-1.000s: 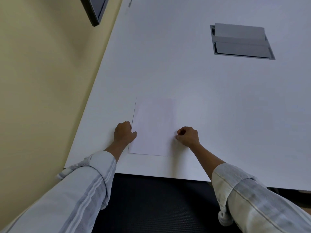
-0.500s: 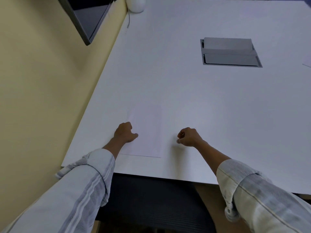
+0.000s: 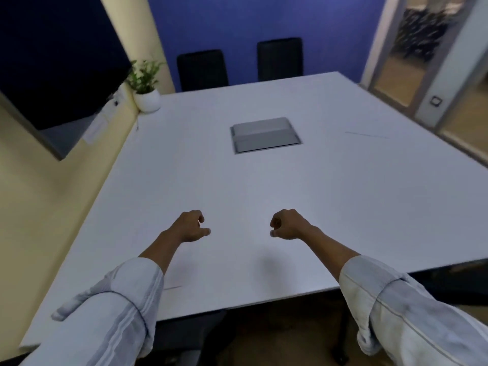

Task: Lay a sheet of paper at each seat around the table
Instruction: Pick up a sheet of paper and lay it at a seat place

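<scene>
Blue back wall, cream wall on the left w/ a dark screen (image 3: 52,70), glass partition far right. White table (image 3: 264,196) fills most of the view; two black chairs (image 3: 202,70) are tucked in at its far side.

Left hand (image 3: 188,228) and right hand (image 3: 287,225) hang over the near part of the table, apart from each other, each w/ fingers loosely curled and nothing between them. Whether they touch the top I can't tell, probably just above it. My read: a sheet is down at this seat and the hands are free to go for the next.

Sheet of paper (image 3: 184,265): white on white, nearly invisible. Only a faint dark edge line shows near the table's front edge beside the left sleeve (image 3: 116,307), so the sheet seems to lie flat under and ahead of the left forearm, squared to the near edge where a sitter would want it. Another thin line (image 3: 367,134) far right on the table may be a second sheet's edge; too faint to be sure.

Containers: recessed grey cable box (image 3: 265,134) mid-table, lid flaps down, contents hidden. White pot (image 3: 146,100) at the far left corner holds a small green plant. No spare paper stack in view, so the far seats prob. need sheets fetched from elsewhere.
</scene>
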A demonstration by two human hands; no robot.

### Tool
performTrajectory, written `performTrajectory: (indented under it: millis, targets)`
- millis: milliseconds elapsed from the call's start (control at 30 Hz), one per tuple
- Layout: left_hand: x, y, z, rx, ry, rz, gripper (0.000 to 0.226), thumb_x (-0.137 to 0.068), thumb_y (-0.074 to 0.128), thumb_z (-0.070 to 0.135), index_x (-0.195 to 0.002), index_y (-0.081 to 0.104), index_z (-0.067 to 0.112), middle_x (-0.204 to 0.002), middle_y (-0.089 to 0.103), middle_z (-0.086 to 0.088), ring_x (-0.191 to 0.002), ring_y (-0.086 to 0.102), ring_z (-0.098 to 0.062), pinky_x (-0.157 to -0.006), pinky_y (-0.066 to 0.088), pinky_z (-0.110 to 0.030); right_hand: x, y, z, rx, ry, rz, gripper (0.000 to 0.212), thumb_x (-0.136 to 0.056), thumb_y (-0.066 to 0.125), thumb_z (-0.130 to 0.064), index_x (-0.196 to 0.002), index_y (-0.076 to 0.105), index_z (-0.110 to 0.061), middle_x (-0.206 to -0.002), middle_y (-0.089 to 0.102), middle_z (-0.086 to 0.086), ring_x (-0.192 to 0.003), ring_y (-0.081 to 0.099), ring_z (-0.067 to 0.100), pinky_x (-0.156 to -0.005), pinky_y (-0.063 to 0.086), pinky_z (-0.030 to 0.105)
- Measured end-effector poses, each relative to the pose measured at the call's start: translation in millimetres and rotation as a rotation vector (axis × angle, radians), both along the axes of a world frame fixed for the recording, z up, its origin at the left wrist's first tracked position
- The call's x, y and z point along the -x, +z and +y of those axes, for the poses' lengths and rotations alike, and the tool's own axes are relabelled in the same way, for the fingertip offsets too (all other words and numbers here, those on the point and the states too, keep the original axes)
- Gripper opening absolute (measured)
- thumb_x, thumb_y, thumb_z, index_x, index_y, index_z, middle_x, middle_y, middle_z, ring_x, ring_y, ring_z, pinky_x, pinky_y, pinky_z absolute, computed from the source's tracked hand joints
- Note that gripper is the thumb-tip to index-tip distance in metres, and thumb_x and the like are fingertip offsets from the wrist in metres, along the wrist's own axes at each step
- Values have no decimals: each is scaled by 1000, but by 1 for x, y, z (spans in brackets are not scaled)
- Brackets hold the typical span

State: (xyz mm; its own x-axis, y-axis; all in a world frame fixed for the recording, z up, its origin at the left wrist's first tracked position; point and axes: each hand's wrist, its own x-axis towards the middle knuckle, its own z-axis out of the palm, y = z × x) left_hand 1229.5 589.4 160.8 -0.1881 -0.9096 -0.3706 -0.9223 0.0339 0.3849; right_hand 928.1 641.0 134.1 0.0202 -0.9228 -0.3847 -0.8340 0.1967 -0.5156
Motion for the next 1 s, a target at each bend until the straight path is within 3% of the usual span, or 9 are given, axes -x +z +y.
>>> performTrajectory:
  millis: [133, 233, 300, 400, 600, 733, 900, 1000]
  targets:
    - [119, 0, 33, 6, -236, 37, 43, -85, 71, 34, -118, 57, 10, -111, 65, -9, -96, 58, -21, -78, 45, -29, 84, 33, 58, 88, -155, -109, 33, -80, 80, -30, -109, 74, -14, -106, 73, 3, -99, 66, 16, -84, 53, 24]
    - [216, -6, 79, 23, -434, -9, 45, -87, 68, 36, -122, 56, 11, -116, 66, -9, -109, 59, -24, -90, 50, -35, 154, 62, 105, 155, -297, -196, 28, -78, 82, -26, -101, 75, -12, -92, 77, 7, -81, 71, 16, -64, 55, 22]
    - [277, -6, 113, 34, -538, -17, 45, -87, 66, 38, -123, 57, 12, -120, 64, -10, -111, 60, -26, -95, 50, -40, 202, 87, 132, 192, -326, -169, 25, -78, 81, -25, -100, 74, -13, -91, 77, 6, -81, 72, 16, -61, 53, 21]
    - [362, 3, 146, 106, -671, -35, 37, -90, 60, 36, -120, 58, 15, -122, 64, -8, -109, 60, -26, -93, 51, -42, 277, 118, 173, 241, -396, -125, 25, -78, 80, -27, -100, 73, -16, -93, 75, 0, -83, 70, 14, -63, 48, 20]
    - [526, 45, 159, 271, -704, 79, 23, -94, 51, 26, -107, 64, 12, -111, 67, -9, -96, 64, -27, -82, 54, -38, 430, 145, 239, 336, -505, -77, 23, -79, 81, -28, -98, 73, -16, -98, 76, 2, -89, 72, 17, -68, 51, 24]
    - [637, 60, 152, 295, -716, 93, 24, -93, 53, 27, -108, 64, 12, -110, 67, -8, -96, 64, -26, -82, 55, -38, 536, 151, 258, 303, -405, 4, 29, -80, 81, -26, -105, 73, -13, -105, 75, 0, -96, 70, 13, -90, 57, 34]
    - [780, 52, 144, 258, -683, 128, 29, -92, 57, 32, -110, 63, 10, -109, 69, -9, -100, 62, -24, -84, 53, -38, 684, 148, 255, 333, -307, 34, 33, -82, 79, -31, -111, 72, -16, -106, 74, -3, -95, 71, 11, -86, 59, 29]
    - [842, 35, 138, 178, -620, 92, 38, -92, 59, 38, -117, 61, 9, -112, 69, -11, -104, 62, -26, -87, 51, -37, 755, 137, 243, 300, -220, 30, 34, -84, 78, -34, -113, 70, -17, -107, 73, -2, -97, 70, 12, -89, 59, 36]
